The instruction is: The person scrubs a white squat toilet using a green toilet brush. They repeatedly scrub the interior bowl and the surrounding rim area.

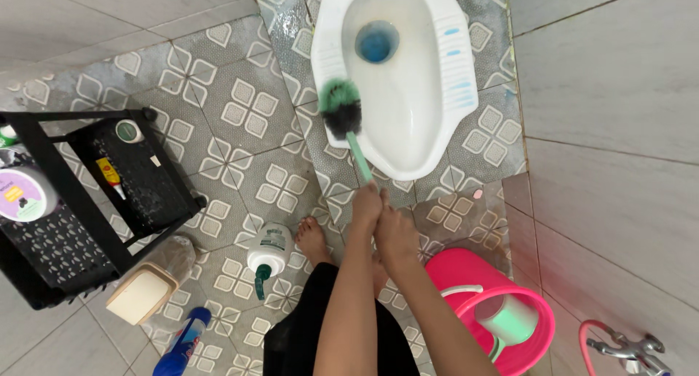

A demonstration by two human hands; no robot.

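Fingers (366, 200) of both hands wrapped tight on the green brush handle (358, 156), stacked for leverage; I see bristle head (341, 108) at squat toilet (437, 121) near-left rim.

1. Open tiled floor (240, 92) lies left of the squat toilet (408, 77).
2. The black rack (80, 201), white pump bottle (268, 252) and blue bottle (182, 347) crowd the lower left.
3. The pink bucket (502, 310) and wall (619, 128) close off the right.

We are in a home bathroom: a white squat toilet (393, 70) set into the patterned tile floor (240, 121), a pink bucket (502, 310), a wall tap (633, 350), and a black rack (80, 201) of toiletries.
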